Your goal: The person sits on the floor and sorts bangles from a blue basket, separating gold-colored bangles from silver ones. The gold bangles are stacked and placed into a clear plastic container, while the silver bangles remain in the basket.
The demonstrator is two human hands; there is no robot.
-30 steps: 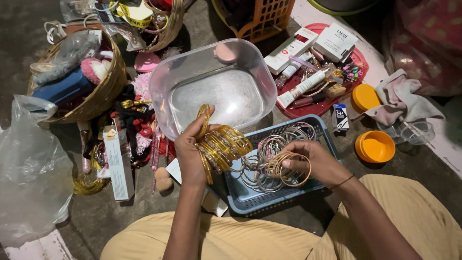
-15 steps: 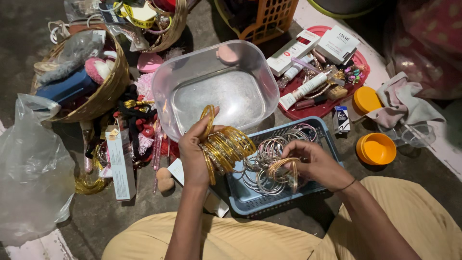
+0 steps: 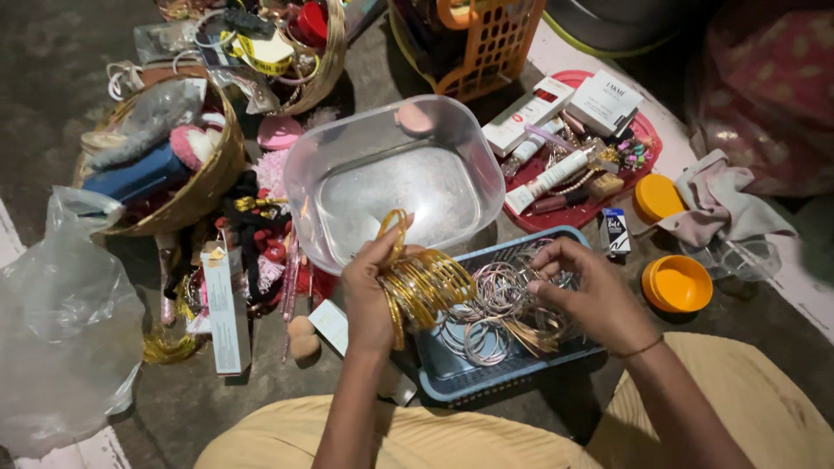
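Left hand [image 3: 372,291] grips a stack of gold bangles [image 3: 426,282]. Right hand [image 3: 591,295] pinches thin bangles [image 3: 512,326] over blue basket [image 3: 486,373]. White rectangular cartons [image 3: 569,95] lie far right on red tray [image 3: 643,130].

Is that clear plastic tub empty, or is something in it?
Empty: the tub shows only its bare bottom; the bangles are outside it.

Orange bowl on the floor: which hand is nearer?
Right. The right hand is over the blue basket, just beside the orange bowl; the left hand, holding gold bangles, is farther away.
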